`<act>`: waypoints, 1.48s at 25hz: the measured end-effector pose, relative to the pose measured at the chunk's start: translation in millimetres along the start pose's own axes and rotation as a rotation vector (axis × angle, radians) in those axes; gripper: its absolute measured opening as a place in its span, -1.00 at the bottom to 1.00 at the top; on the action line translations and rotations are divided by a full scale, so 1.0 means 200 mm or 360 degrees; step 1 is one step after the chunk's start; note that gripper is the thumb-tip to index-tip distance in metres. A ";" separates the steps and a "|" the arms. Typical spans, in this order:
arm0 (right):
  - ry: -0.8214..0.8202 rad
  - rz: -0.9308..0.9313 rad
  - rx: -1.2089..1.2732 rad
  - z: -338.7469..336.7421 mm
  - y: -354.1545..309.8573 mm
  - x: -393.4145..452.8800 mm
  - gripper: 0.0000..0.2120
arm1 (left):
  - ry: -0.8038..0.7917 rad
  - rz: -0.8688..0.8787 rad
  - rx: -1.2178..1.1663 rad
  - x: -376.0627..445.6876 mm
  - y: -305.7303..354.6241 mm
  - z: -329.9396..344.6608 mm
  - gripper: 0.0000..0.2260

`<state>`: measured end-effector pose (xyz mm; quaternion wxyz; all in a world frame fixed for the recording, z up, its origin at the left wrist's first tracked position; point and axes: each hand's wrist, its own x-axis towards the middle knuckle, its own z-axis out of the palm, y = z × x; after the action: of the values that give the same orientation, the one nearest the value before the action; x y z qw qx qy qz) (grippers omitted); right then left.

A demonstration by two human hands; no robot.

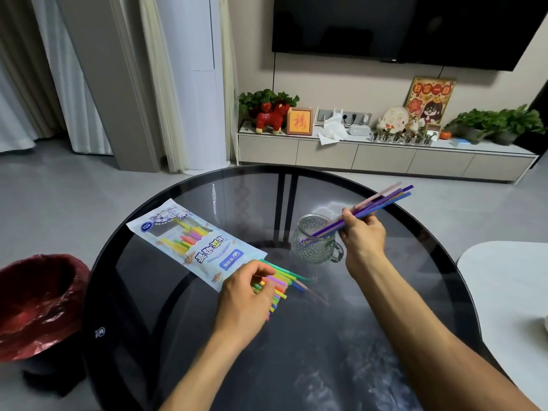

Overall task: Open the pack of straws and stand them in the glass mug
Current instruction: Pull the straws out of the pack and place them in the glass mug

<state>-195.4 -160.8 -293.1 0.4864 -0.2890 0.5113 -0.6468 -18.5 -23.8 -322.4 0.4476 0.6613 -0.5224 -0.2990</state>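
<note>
The pack of straws (189, 241) lies flat on the round dark glass table (326, 336), its open end toward me. Several coloured straws (286, 280) stick out of that end. My left hand (246, 295) rests on them, fingers curled over the bundle. The glass mug (315, 240) stands upright to the right of the pack, handle pointing right. My right hand (360, 232) pinches a small bundle of purple, blue and pink straws (382, 200). These straws slant up to the right, with their lower ends inside the mug.
A bin with a red liner (41, 301) stands on the floor left of the table. A white table edge (510, 292) shows at the right. A TV cabinet with plants and ornaments (385, 152) runs along the back wall.
</note>
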 end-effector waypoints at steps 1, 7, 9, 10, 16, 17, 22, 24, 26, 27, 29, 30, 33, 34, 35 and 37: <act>-0.0025 0.0017 -0.0030 -0.02 0.00 -0.02 -0.89 | 0.0006 0.0008 0.0002 0.00 0.00 0.00 -0.88; 0.0098 0.0080 -0.0278 -0.27 0.11 -0.35 -0.80 | -0.0156 0.0232 0.0914 0.01 -0.06 0.02 -0.66; -0.0097 -0.0005 -0.0686 -0.31 0.21 -0.43 -0.84 | -0.0348 0.0195 0.1213 0.01 -0.09 0.02 -0.57; -0.0225 -0.0086 -0.0999 -0.30 0.25 -0.44 -0.86 | -0.0405 0.0198 0.1245 0.00 -0.10 0.02 -0.55; -0.0908 -0.0348 -0.2133 -0.17 0.27 -0.42 -0.73 | -0.0560 0.0335 0.1236 -0.05 -0.09 -0.02 -0.56; -0.0944 -0.0368 -0.2207 -0.18 0.28 -0.41 -0.73 | -0.0573 0.0359 0.1249 -0.05 -0.09 -0.01 -0.57; -0.1049 -0.0396 -0.2347 -0.19 0.24 -0.39 -0.71 | -0.0588 0.0385 0.1260 -0.03 -0.11 -0.01 -0.59; -0.1047 -0.0553 -0.2526 -0.19 0.22 -0.40 -0.72 | -0.0575 0.0366 0.1268 -0.05 -0.11 0.00 -0.59; -0.1022 -0.0704 -0.2699 -0.22 0.18 -0.41 -0.71 | -0.0542 0.0330 0.1293 -0.05 -0.12 0.01 -0.58; -0.1008 -0.0741 -0.2743 -0.24 0.15 -0.40 -0.71 | -0.0516 0.0313 0.1302 -0.04 -0.13 0.02 -0.58; -0.0998 -0.0731 -0.2750 -0.28 0.08 -0.37 -0.74 | -0.0465 0.0284 0.1300 -0.02 -0.14 0.02 -0.57; -0.1001 -0.0706 -0.2739 -0.30 0.05 -0.34 -0.76 | -0.0448 0.0274 0.1296 -0.01 -0.15 0.02 -0.57; -0.1082 -0.0563 -0.2732 -0.34 0.00 -0.31 -0.79 | -0.0435 0.0269 0.1315 0.01 -0.16 0.03 -0.56; -0.1143 -0.0483 -0.2716 -0.34 -0.02 -0.31 -0.79 | -0.0438 0.0271 0.1326 0.00 -0.16 0.03 -0.56; -0.1211 -0.0401 -0.2683 -0.35 -0.03 -0.30 -0.79 | -0.0444 0.0268 0.1333 0.00 -0.16 0.03 -0.56; -0.1247 -0.0136 -0.2453 -0.40 -0.08 -0.27 -0.75 | -0.0440 0.0265 0.1333 0.00 -0.16 0.02 -0.56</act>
<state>-251.8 -79.4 -295.5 0.2712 -0.7592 0.5915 0.0086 -8.9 -23.6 -353.6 0.0897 0.6950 -0.7048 -0.1102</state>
